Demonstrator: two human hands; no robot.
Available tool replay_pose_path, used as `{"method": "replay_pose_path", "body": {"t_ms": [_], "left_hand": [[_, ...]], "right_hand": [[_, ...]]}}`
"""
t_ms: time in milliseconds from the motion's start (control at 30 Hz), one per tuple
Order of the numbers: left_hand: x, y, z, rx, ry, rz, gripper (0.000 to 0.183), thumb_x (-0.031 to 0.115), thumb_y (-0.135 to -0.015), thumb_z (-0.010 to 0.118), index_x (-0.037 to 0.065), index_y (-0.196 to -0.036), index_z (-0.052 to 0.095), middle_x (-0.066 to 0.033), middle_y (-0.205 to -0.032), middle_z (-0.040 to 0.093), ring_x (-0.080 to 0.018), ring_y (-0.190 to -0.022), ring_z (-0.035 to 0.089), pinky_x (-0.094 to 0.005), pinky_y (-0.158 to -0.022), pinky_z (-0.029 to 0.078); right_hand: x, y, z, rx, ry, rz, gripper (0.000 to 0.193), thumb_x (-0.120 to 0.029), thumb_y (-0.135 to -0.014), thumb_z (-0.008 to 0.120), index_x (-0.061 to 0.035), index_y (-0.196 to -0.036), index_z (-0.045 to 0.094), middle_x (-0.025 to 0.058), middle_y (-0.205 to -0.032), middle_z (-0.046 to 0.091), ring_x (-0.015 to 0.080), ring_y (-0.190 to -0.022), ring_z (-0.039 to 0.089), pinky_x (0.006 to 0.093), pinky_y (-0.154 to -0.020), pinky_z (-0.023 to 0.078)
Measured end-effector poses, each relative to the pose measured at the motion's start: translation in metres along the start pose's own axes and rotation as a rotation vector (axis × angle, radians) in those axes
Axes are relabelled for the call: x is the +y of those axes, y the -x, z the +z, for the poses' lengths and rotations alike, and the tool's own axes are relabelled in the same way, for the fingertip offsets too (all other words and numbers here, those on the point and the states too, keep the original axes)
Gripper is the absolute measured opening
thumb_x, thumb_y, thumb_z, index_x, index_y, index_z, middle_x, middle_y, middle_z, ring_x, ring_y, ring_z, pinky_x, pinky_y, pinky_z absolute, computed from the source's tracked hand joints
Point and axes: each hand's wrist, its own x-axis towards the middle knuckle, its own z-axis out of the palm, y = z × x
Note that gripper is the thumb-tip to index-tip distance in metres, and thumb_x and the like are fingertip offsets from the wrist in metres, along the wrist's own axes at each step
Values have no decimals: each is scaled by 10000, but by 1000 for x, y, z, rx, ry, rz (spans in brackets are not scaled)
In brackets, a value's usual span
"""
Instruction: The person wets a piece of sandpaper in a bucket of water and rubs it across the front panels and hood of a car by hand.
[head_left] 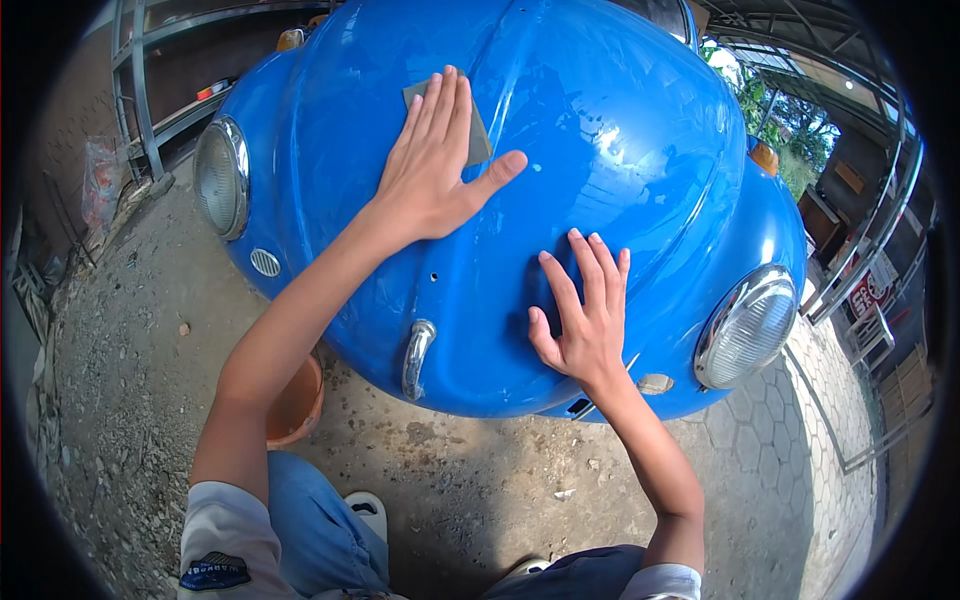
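My left hand [428, 170] holds a grey-brown sheet of sandpaper [479, 143] pressed against the blue car hood [630, 110]. Its fingers lie straight and close together over the sheet, with the thumb out to the side. The sheet's edges show on both sides of the fingers; its middle is hidden under them. Lower and to the right, my right hand [590, 320] rests open on the hood with its fingers spread and nothing in it. Wet-looking patches and pale streaks mark the blue paint. Between my forearms, a chrome hood handle [419, 358] sits near the front edge.
Round headlights flank the hood, one at the left [221, 178] and one at the right [746, 327]. An orange-brown bucket [296, 402] stands on the ground beneath my left forearm. Metal racking [140, 90] rises at the far left, and a white chair [872, 335] stands at the right.
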Motion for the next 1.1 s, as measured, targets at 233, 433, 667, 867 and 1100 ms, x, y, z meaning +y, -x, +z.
{"method": "replay_pose_path", "body": {"t_ms": [233,433,667,867,1100], "left_hand": [[26,-1,21,98,-28,-254,1197,852,-989,327,-124,-1653,130,-327,-1746,90,-404,-1649,50,-516,-1337,50],[6,-13,1,64,-43,-167,1208,870,-980,304,-124,-1650,159,-310,-1749,116,-387,-1652,59,-473,-1343,63],[30,-4,19,99,-42,-249,1191,850,-984,362,-119,-1651,171,-327,-1738,141,-417,-1646,67,-517,-1336,74],[13,2,3,26,-68,29,1160,822,-995,401,-102,-1658,176,-300,-1746,158,-417,-1646,91,-543,-1330,96],[3,-28,10,71,-45,-171,1174,835,-984,404,-99,-1659,178,-285,-1754,145,-403,-1647,96,-519,-1334,110]], "right_hand": [[3,4,-2,-16,-18,13,548,-378,-916,673,-103,-1390,681,232,-1560,507,449,-1465,446,682,-1242,249],[1,1,0,20,-32,-1,549,-390,-914,672,-109,-1385,688,228,-1567,507,447,-1468,445,679,-1249,235],[2,4,0,8,-28,18,537,-387,-919,664,-105,-1375,691,228,-1547,520,453,-1463,447,685,-1245,233],[1,1,0,28,-32,28,537,-378,-913,668,-102,-1373,690,229,-1537,527,453,-1453,455,685,-1243,232],[-1,0,-1,-1,-18,36,533,-376,-914,677,-100,-1370,691,226,-1528,536,446,-1457,452,685,-1241,241]]}}
